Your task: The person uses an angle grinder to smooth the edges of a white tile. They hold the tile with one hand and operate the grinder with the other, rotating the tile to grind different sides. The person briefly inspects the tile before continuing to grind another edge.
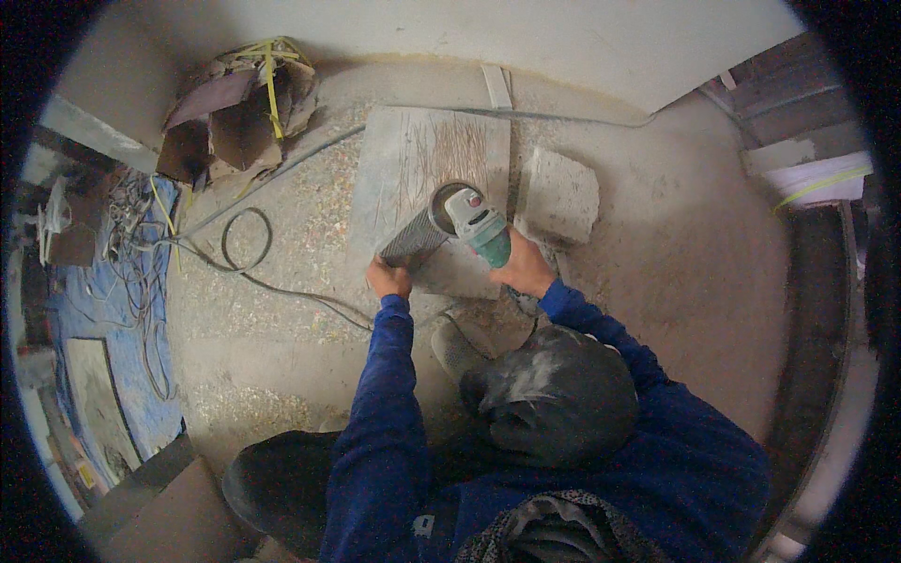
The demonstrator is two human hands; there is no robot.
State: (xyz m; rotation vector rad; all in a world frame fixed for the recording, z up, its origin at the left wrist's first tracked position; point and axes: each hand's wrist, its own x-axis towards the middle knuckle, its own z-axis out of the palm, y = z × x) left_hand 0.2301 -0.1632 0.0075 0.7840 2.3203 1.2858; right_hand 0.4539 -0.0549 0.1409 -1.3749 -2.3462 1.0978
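Observation:
My right hand (527, 266) is wrapped round the green and grey body of an angle grinder (483, 228). The grinder's head tilts up toward the far left and meets the rim of a grey, finely ribbed cylindrical piece (415, 238). Closed on the near left end of that piece is my left hand (388, 279). Both are above a pale slab (389, 159) on the floor, scored with many long cut lines. Whether the grinder's disc touches the ribbed piece cannot be made out.
A rough pale block (561, 195) sits right of the slab. Crumpled cardboard (235, 122) with yellow strapping stands at far left. A dark cable (282, 289) loops across the debris-strewn floor. At left, tangled cords lie on a blue tarp (84, 310). My bent knee (563, 394) is close below the grinder.

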